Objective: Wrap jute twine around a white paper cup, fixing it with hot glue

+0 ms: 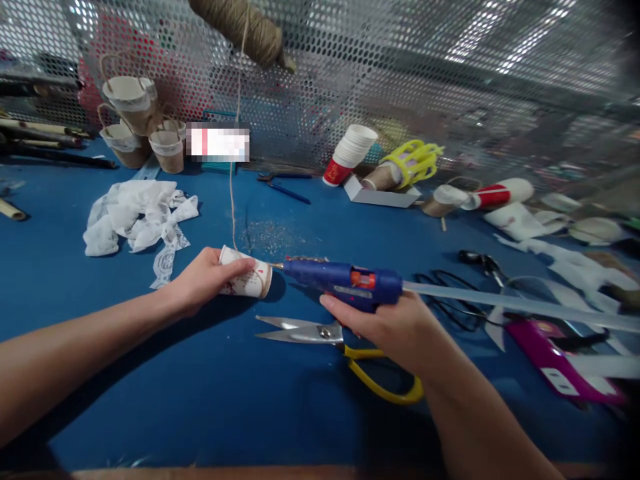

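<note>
A white printed paper cup [245,283] lies on its side in my left hand [210,277], thumb across its wall. Twine [233,213] runs down from a hanging spool [245,30] to the cup, and a strand crosses the cup's wall near its right end. My right hand [385,323] is wrapped round the handle of a blue glue gun [345,283], with a long clear glue stick [480,300] out of its back. The gun's metal nozzle is at the cup's right edge; whether it touches, I cannot tell. Yellow-handled scissors [325,333] lie open below the gun.
Crumpled white lace [135,217] lies left, before several twine-wrapped cups [167,147]. Pliers [285,183], stacked paper cups [350,153] and a white box lid [383,193] stand along the mesh wall [310,100]. Black cable [450,300] and a purple box [560,360] lie right.
</note>
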The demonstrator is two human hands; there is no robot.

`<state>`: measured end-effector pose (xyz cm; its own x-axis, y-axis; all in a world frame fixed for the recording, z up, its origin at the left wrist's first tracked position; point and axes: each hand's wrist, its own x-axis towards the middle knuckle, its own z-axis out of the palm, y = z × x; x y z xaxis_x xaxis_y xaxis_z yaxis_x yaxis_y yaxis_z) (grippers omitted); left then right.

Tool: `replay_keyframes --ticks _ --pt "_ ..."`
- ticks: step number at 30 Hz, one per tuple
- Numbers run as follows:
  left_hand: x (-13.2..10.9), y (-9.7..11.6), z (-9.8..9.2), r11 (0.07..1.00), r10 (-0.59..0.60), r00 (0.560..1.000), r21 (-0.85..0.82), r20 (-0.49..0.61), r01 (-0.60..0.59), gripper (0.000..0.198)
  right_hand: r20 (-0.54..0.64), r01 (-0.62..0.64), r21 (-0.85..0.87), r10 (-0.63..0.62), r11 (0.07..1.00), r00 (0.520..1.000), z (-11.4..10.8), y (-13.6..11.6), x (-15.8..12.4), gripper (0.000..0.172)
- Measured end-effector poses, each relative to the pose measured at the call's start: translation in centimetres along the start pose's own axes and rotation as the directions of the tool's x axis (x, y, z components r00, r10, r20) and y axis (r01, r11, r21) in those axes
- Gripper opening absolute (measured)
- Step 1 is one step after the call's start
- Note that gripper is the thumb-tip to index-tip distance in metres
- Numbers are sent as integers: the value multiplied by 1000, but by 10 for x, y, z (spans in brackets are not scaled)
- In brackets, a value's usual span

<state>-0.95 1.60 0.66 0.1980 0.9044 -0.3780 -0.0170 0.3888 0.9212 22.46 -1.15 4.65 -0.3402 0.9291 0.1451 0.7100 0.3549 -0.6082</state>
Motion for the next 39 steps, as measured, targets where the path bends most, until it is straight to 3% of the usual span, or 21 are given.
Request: replay_keyframes --ticks 2,7,11,17,20,29,39 --pt "0 1 1 1000 -6 1000 -20 9 6 19 -14 47 -69 -48 997 999 2 0 -4 14" --pt "-1 2 2 1000 -8 999 -4 47 8 25 -65 -45 -84 40 995 997 15 -3 -8 18" --pt "-1 2 1 1000 -4 999 12 40 3 25 -45 -35 -86 32 996 999 17 -5 -7 18" --pt "0 1 0 1000 -12 999 8 37 12 25 49 85 -167 -78 982 996 9 -9 -9 16" --pt "0 0 -1 999 3 999 34 34 -4 26 15 108 -194 -107 975 994 10 -8 -12 12" --pt "1 -1 0 999 7 999 38 31 -8 27 74 77 -126 -68 989 995 6 -16 -11 12" --pt "2 -3 -2 998 28 999 50 30 -30 30 43 98 -122 -93 988 995 10 -15 -13 13"
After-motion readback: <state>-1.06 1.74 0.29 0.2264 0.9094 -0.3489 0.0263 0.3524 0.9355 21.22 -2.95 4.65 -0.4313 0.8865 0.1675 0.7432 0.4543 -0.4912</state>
